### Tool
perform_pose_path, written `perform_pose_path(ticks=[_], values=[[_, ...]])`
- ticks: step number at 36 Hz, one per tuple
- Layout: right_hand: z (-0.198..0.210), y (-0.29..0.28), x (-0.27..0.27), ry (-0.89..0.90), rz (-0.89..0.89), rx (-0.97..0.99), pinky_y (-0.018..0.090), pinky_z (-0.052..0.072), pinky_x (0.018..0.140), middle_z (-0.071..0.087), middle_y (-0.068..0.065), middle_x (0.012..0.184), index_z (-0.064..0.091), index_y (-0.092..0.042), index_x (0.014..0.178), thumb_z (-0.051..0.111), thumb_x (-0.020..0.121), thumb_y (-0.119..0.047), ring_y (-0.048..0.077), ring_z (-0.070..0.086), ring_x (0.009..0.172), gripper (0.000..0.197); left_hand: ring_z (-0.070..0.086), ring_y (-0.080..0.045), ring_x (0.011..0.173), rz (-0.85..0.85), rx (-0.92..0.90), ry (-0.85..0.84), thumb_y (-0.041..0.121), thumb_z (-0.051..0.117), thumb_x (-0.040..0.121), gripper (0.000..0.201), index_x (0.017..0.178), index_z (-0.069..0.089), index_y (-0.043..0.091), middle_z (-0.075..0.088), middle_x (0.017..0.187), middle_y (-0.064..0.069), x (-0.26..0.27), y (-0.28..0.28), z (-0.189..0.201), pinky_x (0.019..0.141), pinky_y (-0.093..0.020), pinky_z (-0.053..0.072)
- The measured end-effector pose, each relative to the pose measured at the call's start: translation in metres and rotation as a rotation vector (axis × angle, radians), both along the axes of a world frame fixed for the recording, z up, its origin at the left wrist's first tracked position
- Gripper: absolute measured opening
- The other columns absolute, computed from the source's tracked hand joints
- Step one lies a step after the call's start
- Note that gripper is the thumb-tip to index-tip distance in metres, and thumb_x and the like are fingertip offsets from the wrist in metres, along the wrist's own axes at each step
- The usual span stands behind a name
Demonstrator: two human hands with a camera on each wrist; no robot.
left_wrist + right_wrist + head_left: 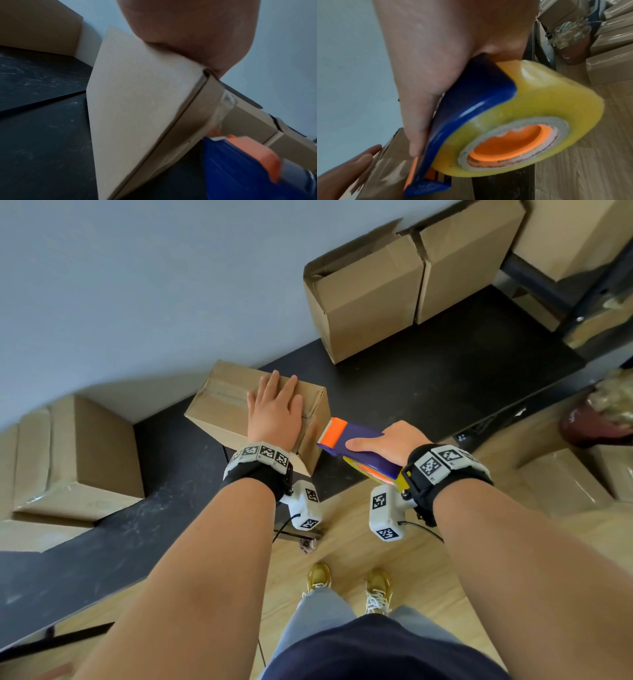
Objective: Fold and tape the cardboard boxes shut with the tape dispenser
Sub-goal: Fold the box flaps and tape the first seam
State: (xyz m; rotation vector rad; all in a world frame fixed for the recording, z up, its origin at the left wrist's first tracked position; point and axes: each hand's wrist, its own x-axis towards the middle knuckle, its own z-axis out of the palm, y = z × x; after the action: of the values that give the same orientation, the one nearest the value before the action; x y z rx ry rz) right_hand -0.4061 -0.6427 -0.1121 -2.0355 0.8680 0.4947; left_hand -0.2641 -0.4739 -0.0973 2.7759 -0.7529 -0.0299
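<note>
A small closed cardboard box [219, 402] lies on the black table [428, 392], with clear tape along its top seam and down its near end [224, 108]. My left hand [275, 409] lies flat on the box top, fingers straight. My right hand [387, 445] grips a blue and orange tape dispenser [346, 440] just right of the box's near end, its orange cutter end [254, 151] close to the taped end face. The yellowish tape roll [530, 115] sits under my palm, and my thumb [418, 121] lies along the blue frame.
Two taller boxes [370, 299] stand at the back right of the table, top flaps loose. A taped box [82, 460] sits at the left. More boxes [565, 484] and a potted plant [603, 412] are on the wooden floor to the right. A grey wall is behind.
</note>
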Motion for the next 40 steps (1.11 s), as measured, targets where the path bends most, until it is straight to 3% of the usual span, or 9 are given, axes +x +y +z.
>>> perform_pose_path(ticks=[6, 10, 14, 20, 24, 30, 36, 40], values=[[0.002, 0.001, 0.006, 0.044, 0.023, -0.094, 0.029, 0.041, 0.059, 0.061, 0.004, 0.082, 0.056, -0.014, 0.092, 0.063, 0.062, -0.083, 0.020, 0.061, 0.072, 0.076, -0.007, -0.014, 0.148, -0.092, 0.081, 0.059, 0.047, 0.039, 0.094, 0.057, 0.149, 0.027, 0.035, 0.007, 0.161, 0.005, -0.016, 0.005, 0.008, 0.117, -0.045, -0.012], [0.005, 0.002, 0.009, 0.052, 0.023, -0.108, 0.028, 0.041, 0.058, 0.062, 0.005, 0.081, 0.055, -0.014, 0.086, 0.063, 0.062, -0.083, 0.020, 0.061, 0.072, 0.073, -0.015, -0.016, 0.147, -0.145, 0.166, 0.119, 0.059, 0.053, 0.082, 0.085, 0.152, 0.012, 0.034, -0.007, 0.161, 0.004, -0.020, 0.014, 0.009, 0.117, -0.049, -0.011], [0.009, 0.006, 0.013, 0.060, 0.029, -0.122, 0.028, 0.039, 0.056, 0.059, 0.004, 0.080, 0.050, -0.015, 0.081, 0.064, 0.063, -0.082, 0.020, 0.059, 0.070, 0.071, -0.023, -0.024, 0.145, -0.159, 0.334, 0.185, 0.049, 0.066, 0.073, 0.109, 0.152, -0.008, 0.032, -0.020, 0.159, -0.001, -0.019, 0.021, 0.012, 0.115, -0.057, -0.007], [0.015, 0.006, 0.017, 0.067, 0.020, -0.124, 0.029, 0.043, 0.060, 0.060, 0.004, 0.082, 0.054, -0.014, 0.090, 0.065, 0.062, -0.080, 0.020, 0.060, 0.072, 0.073, -0.020, -0.027, 0.145, -0.104, 0.307, 0.147, 0.046, 0.056, 0.082, 0.097, 0.152, -0.008, 0.033, -0.018, 0.160, -0.003, -0.015, 0.029, 0.003, 0.114, -0.057, -0.010], [0.023, -0.002, 0.012, 0.048, -0.004, -0.080, 0.032, 0.053, 0.070, 0.065, 0.005, 0.085, 0.058, -0.014, 0.092, 0.071, 0.061, -0.075, 0.021, 0.065, 0.076, 0.070, -0.018, -0.027, 0.146, -0.100, 0.320, 0.095, 0.049, 0.050, 0.085, 0.091, 0.153, -0.008, 0.031, -0.016, 0.160, -0.004, -0.016, 0.028, -0.001, 0.114, -0.057, -0.009], [0.051, -0.018, -0.002, 0.010, -0.030, -0.035, 0.027, 0.042, 0.055, 0.065, 0.004, 0.081, 0.061, -0.014, 0.087, 0.076, 0.065, -0.066, 0.018, 0.063, 0.071, 0.059, -0.018, -0.026, 0.146, -0.069, 0.336, 0.078, 0.048, 0.044, 0.088, 0.086, 0.153, -0.009, 0.031, -0.016, 0.160, -0.004, -0.017, 0.022, -0.001, 0.115, -0.058, -0.007], [0.078, -0.025, -0.011, 0.012, -0.033, -0.040, 0.029, 0.040, 0.056, 0.064, 0.005, 0.088, 0.059, -0.012, 0.102, 0.075, 0.065, -0.067, 0.018, 0.062, 0.077, 0.068, -0.018, -0.025, 0.146, -0.048, 0.340, 0.088, 0.047, 0.046, 0.089, 0.086, 0.152, -0.010, 0.031, -0.016, 0.160, -0.003, -0.018, 0.019, -0.001, 0.115, -0.059, -0.008], [0.094, -0.028, -0.012, -0.017, -0.019, -0.032, 0.028, 0.040, 0.056, 0.065, 0.004, 0.087, 0.059, -0.014, 0.100, 0.074, 0.065, -0.068, 0.018, 0.063, 0.077, 0.066, -0.017, -0.023, 0.146, -0.047, 0.337, 0.084, 0.049, 0.046, 0.090, 0.085, 0.152, -0.010, 0.031, -0.016, 0.160, -0.002, -0.020, 0.019, 0.001, 0.115, -0.058, -0.007]])
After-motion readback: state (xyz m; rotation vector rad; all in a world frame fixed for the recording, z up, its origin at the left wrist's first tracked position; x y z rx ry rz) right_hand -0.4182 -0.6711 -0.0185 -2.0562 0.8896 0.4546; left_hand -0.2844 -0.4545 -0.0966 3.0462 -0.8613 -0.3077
